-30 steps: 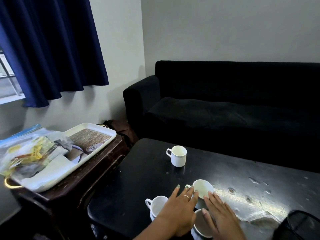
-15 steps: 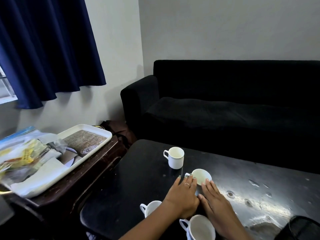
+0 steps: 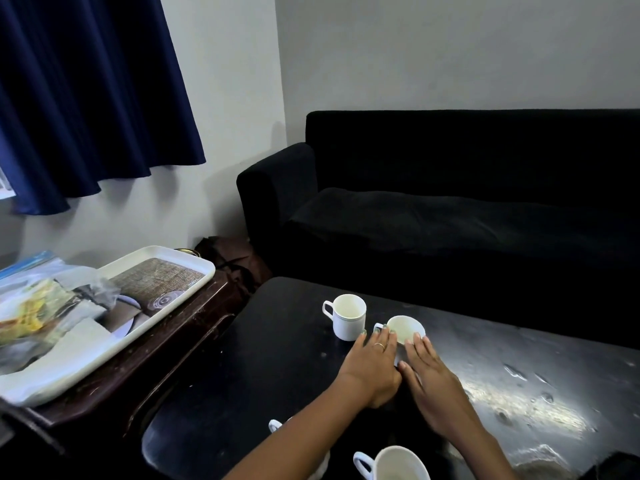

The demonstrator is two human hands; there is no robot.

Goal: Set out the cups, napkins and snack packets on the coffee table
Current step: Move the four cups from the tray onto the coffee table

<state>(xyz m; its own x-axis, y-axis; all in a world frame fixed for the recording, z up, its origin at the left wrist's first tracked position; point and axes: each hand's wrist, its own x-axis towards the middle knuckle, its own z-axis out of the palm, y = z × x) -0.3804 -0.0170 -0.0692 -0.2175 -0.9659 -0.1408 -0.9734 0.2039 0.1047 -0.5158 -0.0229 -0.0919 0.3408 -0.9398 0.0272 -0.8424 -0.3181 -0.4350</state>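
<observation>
On the black coffee table (image 3: 263, 358), both my hands hold one white cup (image 3: 406, 328) between their fingertips. My left hand (image 3: 372, 363), which wears a ring, is on the cup's handle side, and my right hand (image 3: 429, 377) is on its right side. The cup's mouth tips toward me. A second white cup (image 3: 348, 317) stands upright just to its left. A third cup (image 3: 398, 462) is at the bottom edge. Only the handle of another cup (image 3: 275, 425) shows under my left forearm. Snack packets (image 3: 31, 306) and white napkins (image 3: 38, 379) lie on a white tray (image 3: 194, 263) at the left.
The tray rests on a dark wooden side table (image 3: 166, 344) to the left of the coffee table. A black sofa (image 3: 450, 220) runs along the far side. A brown bag (image 3: 235, 261) sits on the floor in the corner. A blue curtain (image 3: 86, 98) hangs at upper left.
Both hands have moved the cup away from me across the table, to beside the upright cup. The two near cups have dropped toward the bottom of the view.
</observation>
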